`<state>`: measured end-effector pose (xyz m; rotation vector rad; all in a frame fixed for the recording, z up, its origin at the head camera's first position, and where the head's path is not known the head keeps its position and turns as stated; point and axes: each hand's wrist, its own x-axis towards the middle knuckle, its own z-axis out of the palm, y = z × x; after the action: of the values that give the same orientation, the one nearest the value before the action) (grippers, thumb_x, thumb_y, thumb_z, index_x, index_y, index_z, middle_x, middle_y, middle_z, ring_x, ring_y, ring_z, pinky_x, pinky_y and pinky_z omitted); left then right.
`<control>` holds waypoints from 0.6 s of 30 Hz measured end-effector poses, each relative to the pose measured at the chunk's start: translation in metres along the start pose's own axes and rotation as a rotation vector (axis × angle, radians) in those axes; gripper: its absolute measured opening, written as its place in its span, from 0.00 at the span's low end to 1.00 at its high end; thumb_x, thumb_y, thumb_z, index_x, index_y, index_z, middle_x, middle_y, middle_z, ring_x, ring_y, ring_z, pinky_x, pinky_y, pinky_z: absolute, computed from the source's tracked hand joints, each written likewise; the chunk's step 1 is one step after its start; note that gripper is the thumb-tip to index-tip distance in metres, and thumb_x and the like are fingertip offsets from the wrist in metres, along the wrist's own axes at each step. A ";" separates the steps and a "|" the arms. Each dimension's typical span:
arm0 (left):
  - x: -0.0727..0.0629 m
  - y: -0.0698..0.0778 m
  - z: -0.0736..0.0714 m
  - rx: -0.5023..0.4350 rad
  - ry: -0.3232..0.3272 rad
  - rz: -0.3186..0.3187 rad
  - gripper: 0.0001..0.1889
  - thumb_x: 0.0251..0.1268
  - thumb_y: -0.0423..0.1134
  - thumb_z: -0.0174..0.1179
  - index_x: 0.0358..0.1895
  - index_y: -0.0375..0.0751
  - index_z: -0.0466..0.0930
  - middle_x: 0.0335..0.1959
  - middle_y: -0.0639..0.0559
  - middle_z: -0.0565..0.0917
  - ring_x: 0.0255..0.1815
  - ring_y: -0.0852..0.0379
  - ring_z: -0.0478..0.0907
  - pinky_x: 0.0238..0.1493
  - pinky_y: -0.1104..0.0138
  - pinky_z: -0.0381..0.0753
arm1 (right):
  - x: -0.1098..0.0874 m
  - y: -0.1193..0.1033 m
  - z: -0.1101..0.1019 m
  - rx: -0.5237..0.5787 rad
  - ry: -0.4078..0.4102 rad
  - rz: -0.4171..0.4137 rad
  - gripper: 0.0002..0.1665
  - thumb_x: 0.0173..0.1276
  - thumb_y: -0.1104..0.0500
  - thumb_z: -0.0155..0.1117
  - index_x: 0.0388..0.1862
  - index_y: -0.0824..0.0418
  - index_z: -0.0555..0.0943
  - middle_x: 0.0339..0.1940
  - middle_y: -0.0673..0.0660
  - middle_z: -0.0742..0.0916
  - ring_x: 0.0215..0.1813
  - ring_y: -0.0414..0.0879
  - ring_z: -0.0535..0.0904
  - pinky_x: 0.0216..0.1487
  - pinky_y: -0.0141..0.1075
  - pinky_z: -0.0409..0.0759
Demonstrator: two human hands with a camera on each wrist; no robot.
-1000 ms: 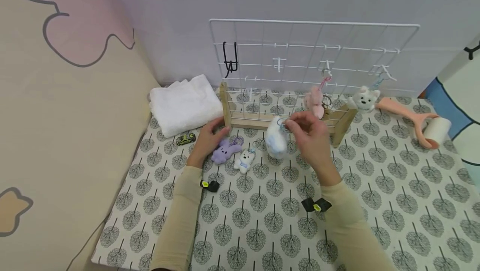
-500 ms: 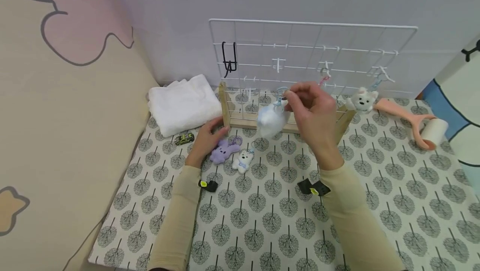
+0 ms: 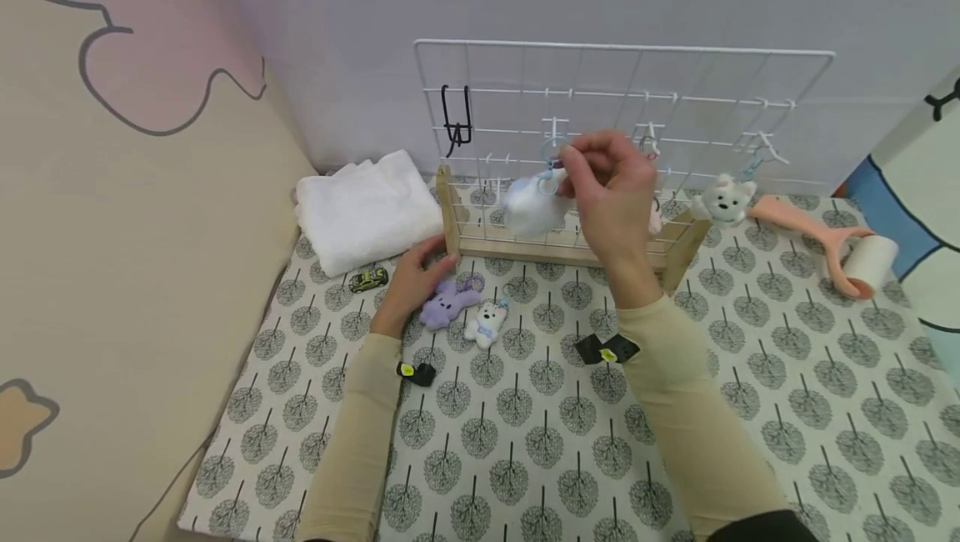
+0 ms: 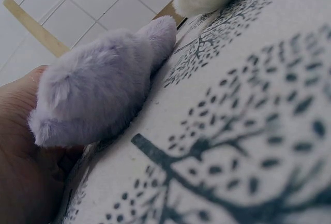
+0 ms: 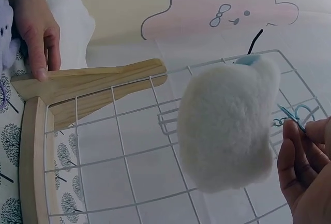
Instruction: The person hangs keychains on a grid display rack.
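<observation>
Both sleeves are running out of view at the near edge; a black item (image 3: 765, 528) there is showing only in part, overlapping the right sleeve (image 3: 682, 409). Each wrist is carrying a black tab with a yellow label (image 3: 608, 354); its marking is appearing too small to read. Patterned cloth (image 3: 517, 475) is extending between the forearms, its left edge running beside the cream panel.

Farther in, a small white bear (image 3: 486, 323) is lying to the right of a purple plush (image 3: 448, 304). The left hand (image 3: 414, 279) is resting against the left wooden support (image 3: 447, 208), its thumb and fingers standing apart. A black-and-yellow toy car (image 3: 368, 279) is sitting to its left, its markings blurring.

The right hand (image 3: 611, 183) is pinching the blue ring (image 3: 553, 150) of a white plush (image 3: 536, 207), which is dangling before the wire rack (image 3: 600, 47). The ring is overlapping a white hook (image 3: 555, 127) in the head view; contact cannot be determined. The right hand and wrist are hiding most of a pink plush (image 3: 655, 217). A second white bear (image 3: 724, 200) is hanging at the right; a black hook (image 3: 457, 117) is occupying the far left.
</observation>
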<state>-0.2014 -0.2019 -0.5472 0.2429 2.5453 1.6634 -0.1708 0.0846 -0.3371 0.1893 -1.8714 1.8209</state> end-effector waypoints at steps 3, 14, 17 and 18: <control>0.000 0.000 0.000 -0.003 -0.003 0.008 0.31 0.74 0.56 0.65 0.77 0.53 0.74 0.71 0.47 0.81 0.67 0.46 0.78 0.71 0.47 0.73 | 0.000 0.005 0.002 0.030 0.004 0.018 0.02 0.72 0.70 0.70 0.39 0.66 0.84 0.31 0.47 0.91 0.22 0.40 0.82 0.31 0.33 0.87; -0.001 0.002 0.000 -0.013 0.003 0.016 0.31 0.74 0.54 0.66 0.76 0.52 0.74 0.71 0.47 0.81 0.67 0.46 0.78 0.72 0.47 0.73 | -0.004 0.012 0.003 0.049 0.012 0.027 0.02 0.73 0.70 0.69 0.41 0.67 0.84 0.32 0.50 0.91 0.23 0.41 0.83 0.29 0.34 0.87; 0.000 0.000 0.000 -0.012 0.003 0.022 0.30 0.75 0.53 0.66 0.76 0.51 0.74 0.71 0.46 0.81 0.69 0.46 0.78 0.72 0.48 0.73 | -0.006 0.013 0.002 0.046 0.007 0.036 0.02 0.73 0.70 0.68 0.42 0.68 0.84 0.33 0.51 0.91 0.23 0.41 0.83 0.30 0.34 0.87; 0.000 0.000 0.000 -0.010 0.004 0.023 0.30 0.75 0.53 0.66 0.76 0.51 0.75 0.71 0.47 0.81 0.69 0.46 0.77 0.72 0.49 0.73 | -0.006 0.014 0.002 0.046 0.010 0.041 0.01 0.73 0.70 0.68 0.42 0.68 0.84 0.33 0.51 0.91 0.23 0.41 0.83 0.30 0.34 0.87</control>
<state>-0.2016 -0.2022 -0.5472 0.2688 2.5458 1.6863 -0.1723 0.0819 -0.3523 0.1589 -1.8406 1.8907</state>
